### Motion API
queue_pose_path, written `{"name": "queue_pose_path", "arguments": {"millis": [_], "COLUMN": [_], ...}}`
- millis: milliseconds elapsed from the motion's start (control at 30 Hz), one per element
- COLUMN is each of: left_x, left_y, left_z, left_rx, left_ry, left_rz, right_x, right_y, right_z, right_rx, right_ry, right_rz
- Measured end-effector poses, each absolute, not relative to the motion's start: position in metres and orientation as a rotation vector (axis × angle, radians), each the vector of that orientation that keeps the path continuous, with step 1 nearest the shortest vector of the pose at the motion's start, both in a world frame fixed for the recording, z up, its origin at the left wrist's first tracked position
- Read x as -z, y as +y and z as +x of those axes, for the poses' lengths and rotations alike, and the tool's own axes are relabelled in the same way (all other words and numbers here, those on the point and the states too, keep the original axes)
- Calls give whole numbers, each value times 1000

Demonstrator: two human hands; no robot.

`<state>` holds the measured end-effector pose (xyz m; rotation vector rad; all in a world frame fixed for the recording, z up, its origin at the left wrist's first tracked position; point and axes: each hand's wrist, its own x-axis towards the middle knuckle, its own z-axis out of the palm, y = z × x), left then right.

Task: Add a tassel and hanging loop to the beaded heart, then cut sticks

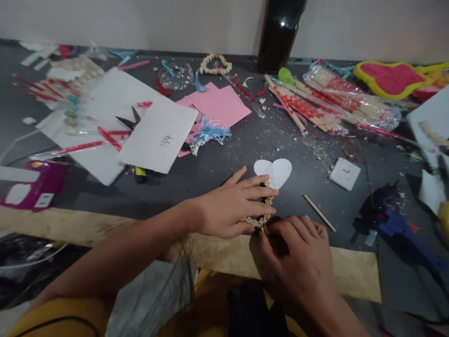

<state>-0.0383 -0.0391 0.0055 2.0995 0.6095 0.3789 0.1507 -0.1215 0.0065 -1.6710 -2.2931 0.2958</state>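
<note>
My left hand (235, 208) lies flat with fingers spread over an outline made of small pale wooden pieces (258, 222). Much of this outline is hidden under the palm and fingers. At its lower end, the thumb and forefinger of my right hand (298, 248) come together, touching or almost touching it; what they pinch is too small and covered to make out. A white paper heart (278, 172) with a centre crease lies just beyond my left fingertips. To the right of it rests a thin wooden stick (319, 213).
A blue glue gun (396, 224) lies at the right, near a small white square (345, 173). Wrapped stick bundles (351, 96), pink paper (224, 105), white sheets (159, 135), scissors (129, 122) and a purple card (45, 185) are spread around. A phone (280, 32) leans against the wall.
</note>
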Motion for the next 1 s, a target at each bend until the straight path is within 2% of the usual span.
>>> {"name": "queue_pose_path", "arguments": {"millis": [267,800,1000], "left_x": [-10,-11,-12], "left_y": [-39,-41,-40], "left_z": [-38,-39,-38], "left_rx": [-135,-153,-152], "left_ry": [599,630,631], "left_rz": [2448,2469,2465], "right_x": [-7,1,3], "right_y": [-121,-127,-128], "right_z": [149,154,156], "right_rx": [-302,-191,-245], "right_ry": [-2283,-2221,-2218], "right_rz": [-1656,-1488,-1398]}}
